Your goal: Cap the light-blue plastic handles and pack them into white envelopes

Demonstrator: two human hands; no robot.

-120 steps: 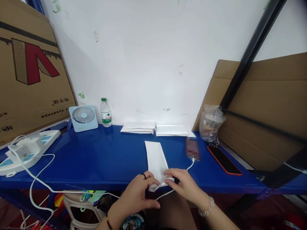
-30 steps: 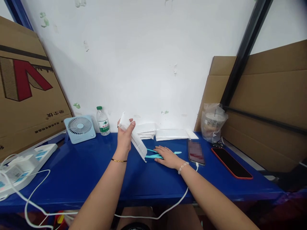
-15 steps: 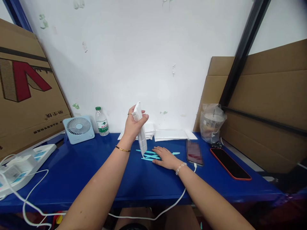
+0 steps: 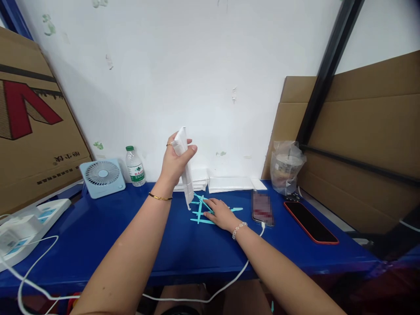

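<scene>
My left hand (image 4: 175, 162) is raised above the table, its fingers closed round a flat white packet (image 4: 186, 179) that stands upright with its lower end just above the tabletop. Lower and to the right, my right hand (image 4: 220, 213) is over a loose pile of turquoise plastic sticks (image 4: 199, 214). Its thumb and fingers pinch one slanting turquoise stick (image 4: 206, 205), whose far end tips up toward the packet. Other sticks lie crossed on the table, partly hidden under this hand.
White packets (image 4: 229, 184) lie along the wall on the blue table (image 4: 131, 245). A fan (image 4: 103, 177), water bottle (image 4: 135, 168) and power strip (image 4: 46, 214) stand left. Right are a charging phone (image 4: 262, 208), a red-edged phone (image 4: 310, 222) and a bagged cup (image 4: 287, 168).
My right fingers have gone from lying flat over the sticks to pinching one and tilting it up. The turquoise sticks have shifted. My left hand has lifted the packet slightly.
</scene>
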